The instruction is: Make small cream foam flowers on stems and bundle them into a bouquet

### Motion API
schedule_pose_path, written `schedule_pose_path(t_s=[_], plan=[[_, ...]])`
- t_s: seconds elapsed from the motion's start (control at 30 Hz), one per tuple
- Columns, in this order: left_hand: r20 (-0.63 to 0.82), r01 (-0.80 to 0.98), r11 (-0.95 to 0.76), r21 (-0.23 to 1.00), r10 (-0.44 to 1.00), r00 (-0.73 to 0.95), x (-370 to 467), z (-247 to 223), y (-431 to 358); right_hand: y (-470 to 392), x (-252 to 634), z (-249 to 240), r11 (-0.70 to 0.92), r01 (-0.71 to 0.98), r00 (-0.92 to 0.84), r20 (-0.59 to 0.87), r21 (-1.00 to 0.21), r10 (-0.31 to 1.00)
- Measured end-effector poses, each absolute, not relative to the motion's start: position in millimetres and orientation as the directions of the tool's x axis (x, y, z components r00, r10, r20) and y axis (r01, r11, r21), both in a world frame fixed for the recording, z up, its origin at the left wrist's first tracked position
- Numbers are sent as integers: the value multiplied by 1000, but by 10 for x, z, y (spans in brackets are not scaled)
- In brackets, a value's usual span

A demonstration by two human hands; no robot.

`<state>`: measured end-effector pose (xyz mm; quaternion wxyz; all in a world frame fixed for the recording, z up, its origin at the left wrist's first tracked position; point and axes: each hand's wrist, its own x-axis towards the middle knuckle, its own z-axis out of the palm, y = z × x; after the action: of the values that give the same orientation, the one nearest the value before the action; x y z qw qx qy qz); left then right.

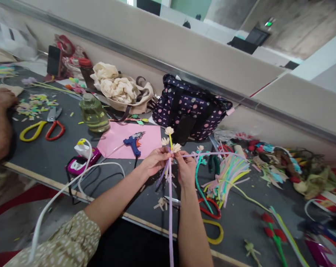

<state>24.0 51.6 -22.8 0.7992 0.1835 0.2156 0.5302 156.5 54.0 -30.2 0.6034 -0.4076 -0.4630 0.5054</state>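
Note:
My left hand (156, 162) pinches a small bunch of cream pipe cleaner flowers (169, 131) with a yellow stem, just above the table. Close beside it, the closed fingers of my right hand (187, 167) grip a light purple pipe cleaner (170, 218) at the bunch. One purple length hangs down between my forearms, and another stretches out to the right. Exactly how the stems cross is hidden by my fingertips. Behind my right hand, a turquoise stem with a cream bloom (200, 148) lies on the table.
A blue glue gun (133, 144) rests on pink paper (151, 133). Red-and-yellow scissors (212, 209) lie by my right forearm, near loose pipe cleaners (226, 176). A bottle (93, 115) and dark patterned bag (194, 105) stand behind. A white cable (61, 191) crosses left; another person's hand (1, 105) is at far left.

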Motion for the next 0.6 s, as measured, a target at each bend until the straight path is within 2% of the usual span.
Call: schedule_pose_path(t_s=[0.17, 0.3, 0.4, 0.5, 0.6], plan=[[-134, -770, 371, 519, 925, 356, 249, -194, 507, 531, 1545, -279, 128, -286, 22, 127, -950, 992], [-140, -744, 324, 584, 943, 301, 286, -226, 519, 537, 1544, -285, 173, -258, 95, 153, -950, 984], [-90, -729, 228, 646, 970, 224, 334, -256, 512, 542, 1541, -282, 180, -223, 133, 153, -958, 979], [-25, -657, 80, 750, 995, 92, 375, -248, 486, 550, 1550, -284, 223, -130, 203, 195, -966, 960], [32, -535, -22, 844, 999, 10, 389, -209, 454, 550, 1573, -291, 287, 62, 269, 293, -956, 918]])
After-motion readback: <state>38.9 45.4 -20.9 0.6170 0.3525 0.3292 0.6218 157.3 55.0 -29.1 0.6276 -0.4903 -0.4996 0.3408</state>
